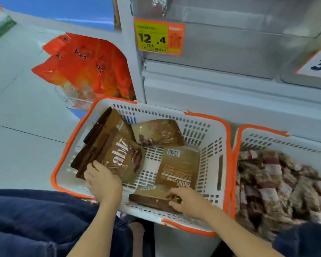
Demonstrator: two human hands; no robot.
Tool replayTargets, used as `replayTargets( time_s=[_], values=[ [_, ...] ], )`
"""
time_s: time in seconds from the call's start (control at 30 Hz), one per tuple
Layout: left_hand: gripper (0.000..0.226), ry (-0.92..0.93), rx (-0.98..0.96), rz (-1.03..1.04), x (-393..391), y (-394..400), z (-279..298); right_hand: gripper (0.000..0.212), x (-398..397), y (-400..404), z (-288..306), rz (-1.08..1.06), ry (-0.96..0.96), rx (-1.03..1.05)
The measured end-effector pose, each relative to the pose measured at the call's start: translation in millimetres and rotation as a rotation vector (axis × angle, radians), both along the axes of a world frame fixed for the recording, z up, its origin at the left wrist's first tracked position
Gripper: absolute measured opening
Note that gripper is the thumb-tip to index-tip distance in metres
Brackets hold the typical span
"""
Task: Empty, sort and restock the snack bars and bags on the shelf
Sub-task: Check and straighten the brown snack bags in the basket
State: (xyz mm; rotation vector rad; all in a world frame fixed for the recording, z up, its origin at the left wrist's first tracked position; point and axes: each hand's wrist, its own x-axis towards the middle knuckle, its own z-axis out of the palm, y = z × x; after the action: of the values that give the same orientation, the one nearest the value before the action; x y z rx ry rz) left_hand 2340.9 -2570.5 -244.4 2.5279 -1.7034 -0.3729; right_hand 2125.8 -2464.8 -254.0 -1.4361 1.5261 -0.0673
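2 baskets [214, 127] [263, 138]; approx 5 brown bags [119, 156]; 2 price tags [158, 36]; 2 hands [104, 182].

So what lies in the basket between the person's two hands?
In the head view, between the left hand and right hand shows mostly bare slotted floor of the basket, plus the end of the brown bag the right hand grips.

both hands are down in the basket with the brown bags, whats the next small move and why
Probably lift out the brown bags: the left hand grips the upright stack, the right hand grips a flat bag, and the shelf bin above looks empty.
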Motion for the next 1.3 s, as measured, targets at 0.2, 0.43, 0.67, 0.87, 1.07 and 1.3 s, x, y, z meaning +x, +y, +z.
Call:
replayTargets(
  time_s=[0.2, 0.43, 0.67, 0.87, 1.07, 1.3],
  values=[
    [0.088, 0.42, 0.176, 0.248, 7, -19, -10, 0.021, 13, 4, -5, -0.074, -0.091, -0.024],
    [0.037, 0.428, 0.087, 0.086, 10, -31, -2, 0.015, 17, 10, 14, -0.061, 0.017, -0.23],
    [0.027, 0.456, 0.023, -0.44, -19, -33, 47, 0.012, -8, -21, 65, -0.182, 0.072, -0.622],
    [0.019, 0.658, 0.324, -0.887, -53, -35, 134, 0.013, -33, -36, 121, -0.272, 0.071, -0.789],
    [0.016, 0.951, 0.259, -0.883, -61, -11, 181, 0.018, -47, -16, 162, -0.51, -0.152, -0.773],
    [0.023, 1.244, 0.182, -0.751, -67, 26, 202, 0.028, -64, 3, 183, -0.73, -0.332, -0.934]
  ],
)
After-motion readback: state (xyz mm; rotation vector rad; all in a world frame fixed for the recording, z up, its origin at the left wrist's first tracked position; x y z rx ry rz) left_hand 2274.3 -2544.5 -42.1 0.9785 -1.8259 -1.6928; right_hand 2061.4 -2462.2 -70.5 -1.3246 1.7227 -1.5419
